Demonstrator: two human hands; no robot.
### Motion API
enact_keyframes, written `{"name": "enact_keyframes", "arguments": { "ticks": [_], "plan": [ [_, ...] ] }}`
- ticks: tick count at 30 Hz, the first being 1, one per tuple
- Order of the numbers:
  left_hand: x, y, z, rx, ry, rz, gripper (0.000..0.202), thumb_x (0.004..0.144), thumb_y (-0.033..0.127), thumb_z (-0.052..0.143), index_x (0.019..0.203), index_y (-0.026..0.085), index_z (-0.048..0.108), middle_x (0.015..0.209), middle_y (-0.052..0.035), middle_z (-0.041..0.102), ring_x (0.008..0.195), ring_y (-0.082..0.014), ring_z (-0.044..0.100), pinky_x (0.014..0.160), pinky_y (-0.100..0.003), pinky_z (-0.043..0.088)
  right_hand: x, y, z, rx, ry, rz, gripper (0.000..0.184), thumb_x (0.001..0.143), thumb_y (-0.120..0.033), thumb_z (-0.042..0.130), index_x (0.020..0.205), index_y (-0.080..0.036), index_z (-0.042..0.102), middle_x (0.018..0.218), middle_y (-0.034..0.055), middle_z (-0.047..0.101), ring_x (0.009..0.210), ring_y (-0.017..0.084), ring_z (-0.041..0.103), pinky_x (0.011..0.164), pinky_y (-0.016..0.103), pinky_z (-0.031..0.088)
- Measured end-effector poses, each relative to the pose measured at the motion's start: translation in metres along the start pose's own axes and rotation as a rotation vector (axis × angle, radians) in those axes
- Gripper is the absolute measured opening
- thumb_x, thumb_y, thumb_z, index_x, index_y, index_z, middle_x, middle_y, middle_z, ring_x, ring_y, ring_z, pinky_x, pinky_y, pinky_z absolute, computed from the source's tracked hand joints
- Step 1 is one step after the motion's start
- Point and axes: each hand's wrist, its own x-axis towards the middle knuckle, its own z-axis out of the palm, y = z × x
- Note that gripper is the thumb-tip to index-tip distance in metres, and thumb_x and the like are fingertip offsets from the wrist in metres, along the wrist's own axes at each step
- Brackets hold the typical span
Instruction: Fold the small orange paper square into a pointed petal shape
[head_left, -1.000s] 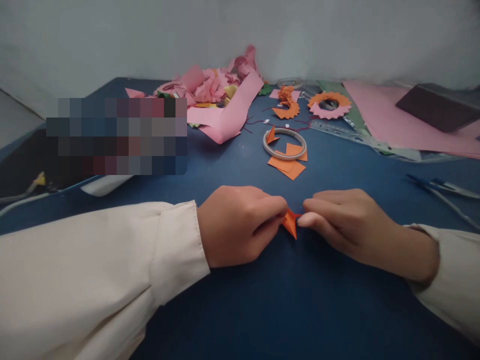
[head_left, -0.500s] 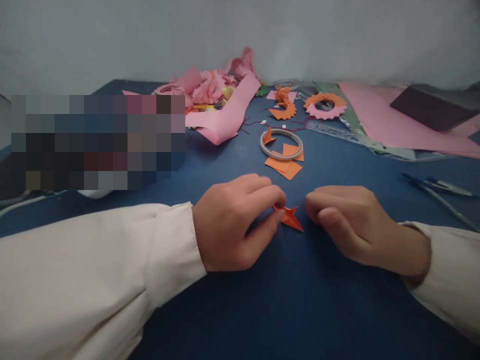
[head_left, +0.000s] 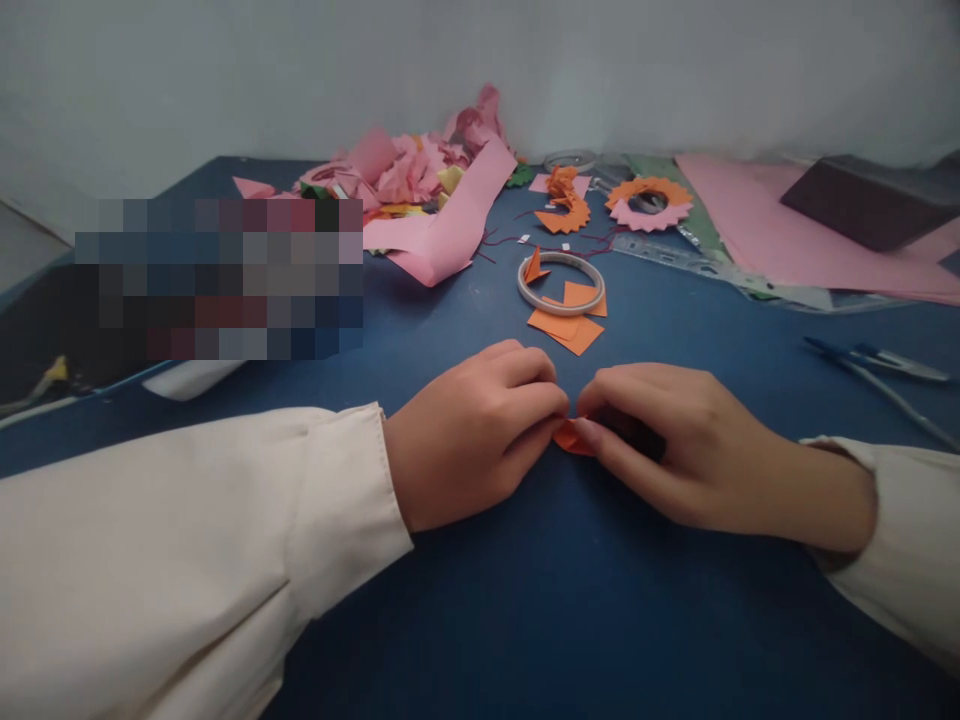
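A small piece of folded orange paper (head_left: 573, 440) is pinched between both hands just above the blue table. My left hand (head_left: 480, 435) has its fingers closed on the paper's left side. From the right, the thumb and forefinger of my right hand (head_left: 667, 440) grip the other side. Much of the paper is hidden behind the fingertips. Beyond the hands lie several orange paper squares (head_left: 576, 334), partly under a narrow roll of tape (head_left: 600, 300). A folded orange piece (head_left: 534, 266) rests at the roll's left rim.
A heap of pink paper scraps (head_left: 409, 175) and a curled pink strip (head_left: 442, 250) lie at the back. An orange-and-pink paper ring (head_left: 637, 188) and a curved orange chain (head_left: 564, 215) sit behind the tape. Pens (head_left: 904, 364) and pink sheets (head_left: 739, 220) are on the right.
My right hand has moved left and taken hold of the folded orange paper's right side. My left hand keeps its grip. The view has shifted slightly.
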Motion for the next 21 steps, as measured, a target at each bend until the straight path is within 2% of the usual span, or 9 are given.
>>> {"name": "enact_keyframes", "arguments": {
  "ticks": [5, 8, 12, 21],
  "plan": [
    [-0.0016, 0.0032, -0.0008, -0.020, 0.048, -0.024, 0.015, 0.086, 0.012, 0.049, 0.083, 0.011, 0.064, 0.082, -0.0048, 0.061, 0.078, -0.0133, 0.054, 0.075, -0.024, 0.045, 0.0001, 0.0004, -0.0019, 0.034, -0.023, 0.002, 0.017, 0.090, -0.029, 0.043, 0.082, -0.017, 0.052, 0.067, -0.0004, 0.051, 0.060, 0.012, 0.046, 0.057, 0.026, 0.033],
    [-0.0017, 0.0035, -0.0006, -0.029, 0.060, -0.030, 0.013, 0.084, 0.010, 0.050, 0.084, 0.010, 0.063, 0.082, -0.0050, 0.061, 0.078, -0.0133, 0.055, 0.074, -0.024, 0.045, -0.0001, 0.0016, -0.0020, 0.034, -0.013, -0.005, 0.014, 0.090, -0.025, 0.042, 0.083, -0.018, 0.052, 0.068, -0.0008, 0.053, 0.062, 0.011, 0.048, 0.058, 0.025, 0.035],
    [-0.0005, 0.0024, 0.0000, -0.048, 0.034, -0.007, 0.014, 0.084, 0.011, 0.050, 0.085, 0.009, 0.063, 0.082, -0.0055, 0.062, 0.078, -0.0136, 0.054, 0.074, -0.024, 0.044, 0.0000, 0.0028, -0.0011, 0.052, -0.013, -0.013, 0.011, 0.089, -0.017, 0.041, 0.086, -0.018, 0.052, 0.075, -0.0002, 0.059, 0.066, 0.011, 0.052, 0.062, 0.024, 0.037],
    [0.0004, 0.0034, -0.0007, -0.071, 0.028, 0.003, 0.013, 0.084, 0.010, 0.050, 0.083, 0.008, 0.063, 0.081, -0.0056, 0.061, 0.077, -0.0136, 0.054, 0.073, -0.024, 0.044, -0.0011, 0.0033, 0.0002, 0.068, 0.020, -0.032, 0.011, 0.090, -0.017, 0.043, 0.090, -0.020, 0.053, 0.074, 0.0002, 0.062, 0.065, 0.012, 0.055, 0.060, 0.024, 0.039]
  ]
}}
